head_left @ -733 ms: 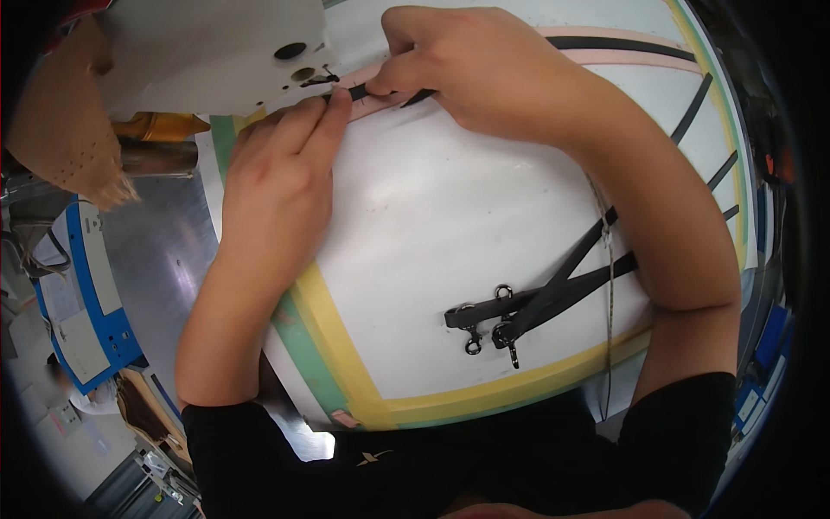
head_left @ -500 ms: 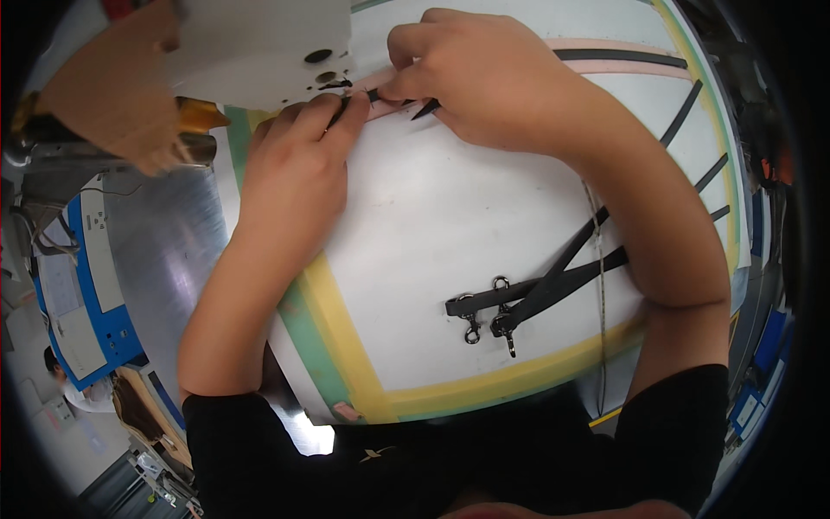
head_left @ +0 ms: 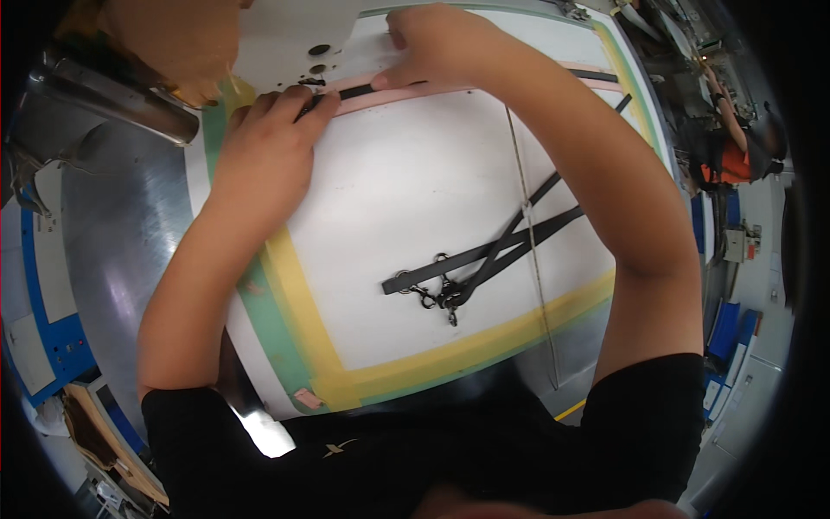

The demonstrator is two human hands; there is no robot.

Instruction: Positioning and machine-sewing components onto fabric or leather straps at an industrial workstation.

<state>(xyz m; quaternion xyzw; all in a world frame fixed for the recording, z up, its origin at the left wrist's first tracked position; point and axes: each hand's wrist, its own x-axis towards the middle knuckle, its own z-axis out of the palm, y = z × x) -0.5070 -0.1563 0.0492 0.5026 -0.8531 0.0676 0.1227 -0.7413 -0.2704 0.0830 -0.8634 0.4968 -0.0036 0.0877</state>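
Note:
A thin black strap (head_left: 391, 87) lies along pink tape at the far side of a white work table (head_left: 406, 199), running under the head of a white sewing machine (head_left: 303, 39). My left hand (head_left: 264, 160) presses flat on the strap's left part, fingertips right at the machine's foot. My right hand (head_left: 450, 48) pinches the strap just to the right of the machine. Nearer me, several black straps with metal clips (head_left: 471, 264) lie loose on the table. A thin thread (head_left: 527, 233) runs across them.
Yellow and green tape (head_left: 298, 329) borders the white table. A curved metal surface (head_left: 121, 251) lies to the left, with a metal bar (head_left: 112, 95) above it. Blue cabinets (head_left: 39, 337) stand at the far left. Another person in orange (head_left: 735, 147) is at the far right.
The view has tilted, so the machine and both hands sit higher and more to the right in the picture. Both hands have stayed on the strap at the machine's foot.

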